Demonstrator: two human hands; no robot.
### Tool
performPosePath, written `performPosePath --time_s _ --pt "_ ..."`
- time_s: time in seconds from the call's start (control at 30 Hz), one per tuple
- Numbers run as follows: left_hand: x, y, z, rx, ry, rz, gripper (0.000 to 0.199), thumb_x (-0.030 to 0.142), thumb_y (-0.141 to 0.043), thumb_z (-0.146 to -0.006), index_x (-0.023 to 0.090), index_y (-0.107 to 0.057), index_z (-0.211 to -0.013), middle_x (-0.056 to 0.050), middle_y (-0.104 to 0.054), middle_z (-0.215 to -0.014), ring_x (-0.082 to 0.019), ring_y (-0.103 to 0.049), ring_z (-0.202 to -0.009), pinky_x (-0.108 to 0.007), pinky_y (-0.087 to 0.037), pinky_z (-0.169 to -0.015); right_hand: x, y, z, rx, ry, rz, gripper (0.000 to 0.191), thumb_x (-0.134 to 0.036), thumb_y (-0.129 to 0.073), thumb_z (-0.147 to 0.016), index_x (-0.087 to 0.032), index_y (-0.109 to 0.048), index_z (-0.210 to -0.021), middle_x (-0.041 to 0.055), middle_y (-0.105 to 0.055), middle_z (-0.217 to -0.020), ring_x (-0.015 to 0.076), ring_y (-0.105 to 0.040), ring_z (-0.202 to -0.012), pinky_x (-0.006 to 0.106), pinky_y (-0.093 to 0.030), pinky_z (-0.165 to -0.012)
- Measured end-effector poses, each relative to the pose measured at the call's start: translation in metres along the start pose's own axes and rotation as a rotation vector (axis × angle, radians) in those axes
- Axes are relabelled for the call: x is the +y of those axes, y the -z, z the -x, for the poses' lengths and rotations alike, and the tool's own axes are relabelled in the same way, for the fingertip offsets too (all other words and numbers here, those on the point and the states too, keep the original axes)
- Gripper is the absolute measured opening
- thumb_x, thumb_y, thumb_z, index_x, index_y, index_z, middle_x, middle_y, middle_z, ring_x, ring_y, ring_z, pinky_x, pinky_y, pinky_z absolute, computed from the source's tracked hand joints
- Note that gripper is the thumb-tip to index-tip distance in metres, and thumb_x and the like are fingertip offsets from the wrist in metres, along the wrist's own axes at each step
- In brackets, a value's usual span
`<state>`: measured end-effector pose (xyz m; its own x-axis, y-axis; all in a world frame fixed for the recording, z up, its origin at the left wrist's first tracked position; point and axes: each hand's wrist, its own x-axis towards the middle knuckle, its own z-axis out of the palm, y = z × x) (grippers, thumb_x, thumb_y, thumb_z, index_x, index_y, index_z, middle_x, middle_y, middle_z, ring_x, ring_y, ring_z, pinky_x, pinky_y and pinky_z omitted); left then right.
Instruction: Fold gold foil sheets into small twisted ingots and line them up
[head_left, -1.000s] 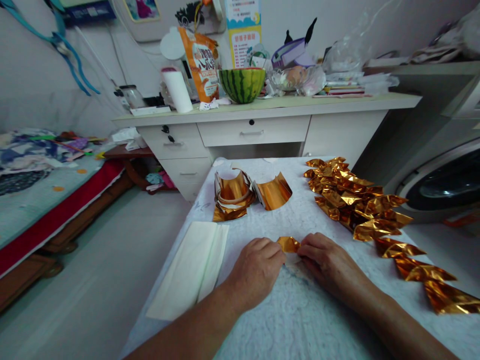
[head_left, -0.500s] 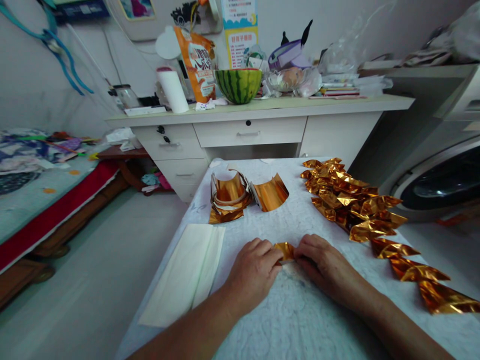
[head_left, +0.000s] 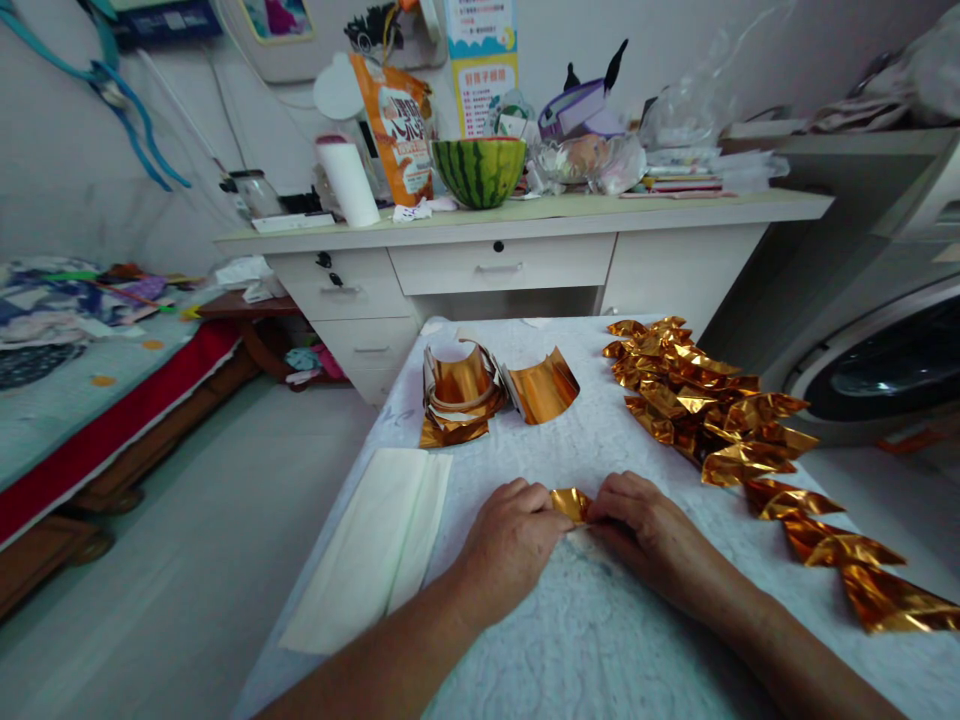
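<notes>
A small piece of gold foil paper (head_left: 571,504) shows between my two hands, low over the cloth-covered table (head_left: 570,620). My left hand (head_left: 517,535) pinches its left end, thumb and fingers pressed together. At the other end, my right hand (head_left: 637,525) is closed on the foil in the same way; both ends are hidden by fingers. Behind them lie a curled stack of gold foil sheets (head_left: 459,385) and one separate curled foil sheet (head_left: 544,388). A pile of folded gold foil pieces (head_left: 697,400) runs down the table's right side.
Pale folded paper (head_left: 367,550) lies left of my left arm. Beyond the table stands a white desk (head_left: 450,235) with a half watermelon (head_left: 478,172) and an orange pouch (head_left: 397,135). A washing machine (head_left: 892,330) is at right, a bed (head_left: 67,420) at left.
My left thumb has shifted slightly to the right along the foil's front edge. Both hands keep hold of the piece, and the surrounding things stay where they were.
</notes>
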<state>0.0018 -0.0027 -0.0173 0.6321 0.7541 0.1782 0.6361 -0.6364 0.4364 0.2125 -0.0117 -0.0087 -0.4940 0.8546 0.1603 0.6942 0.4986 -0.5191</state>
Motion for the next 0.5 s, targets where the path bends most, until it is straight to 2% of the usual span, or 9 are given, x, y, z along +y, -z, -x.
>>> performPosePath --time_s 0.1,0.17,0.33,0.5 --pt "0.001 0.0035 0.001 0.016 0.068 0.121 0.01 0.016 -0.06 -0.09 0.021 -0.067 -0.095 0.0 -0.064 -0.084 -0.017 -0.056 -0.083 -0.03 -0.042 -0.075 0.0 0.0014 -0.0003 -0.014 -0.025 -0.042 0.016 -0.013 -0.054 -0.092 -0.021 -0.066 -0.084 0.0027 -0.061 -0.081 0.0185 -0.056 -0.08 0.031 -0.041 -0.072" --pt "0.0022 0.0047 0.0014 0.042 0.15 0.196 0.017 0.012 -0.063 -0.086 0.021 -0.064 -0.101 0.001 -0.065 -0.085 -0.017 -0.058 -0.082 -0.029 -0.043 -0.076 -0.0001 0.0019 -0.0013 -0.025 -0.052 -0.063 0.016 -0.013 -0.054 -0.092 -0.021 -0.067 -0.086 0.0028 -0.061 -0.082 0.0187 -0.056 -0.081 0.031 -0.041 -0.072" --pt "0.0051 0.0062 0.0004 0.026 0.277 0.167 0.007 0.015 -0.066 -0.085 0.018 -0.062 -0.079 0.0 -0.064 -0.081 -0.018 -0.058 -0.081 -0.028 -0.042 -0.072 -0.001 0.0004 -0.0037 -0.008 -0.128 -0.042 0.017 -0.018 -0.053 -0.094 -0.021 -0.068 -0.085 0.0035 -0.061 -0.082 0.0193 -0.056 -0.08 0.032 -0.041 -0.072" --pt "0.0069 0.0059 -0.0009 0.007 0.281 0.096 0.01 0.019 -0.059 -0.09 0.018 -0.062 -0.08 -0.002 -0.064 -0.084 -0.019 -0.059 -0.084 -0.03 -0.043 -0.075 -0.0007 -0.0027 -0.0043 0.026 -0.165 0.018 0.017 -0.02 -0.053 -0.093 -0.02 -0.064 -0.08 0.0035 -0.062 -0.08 0.0198 -0.056 -0.078 0.031 -0.041 -0.069"
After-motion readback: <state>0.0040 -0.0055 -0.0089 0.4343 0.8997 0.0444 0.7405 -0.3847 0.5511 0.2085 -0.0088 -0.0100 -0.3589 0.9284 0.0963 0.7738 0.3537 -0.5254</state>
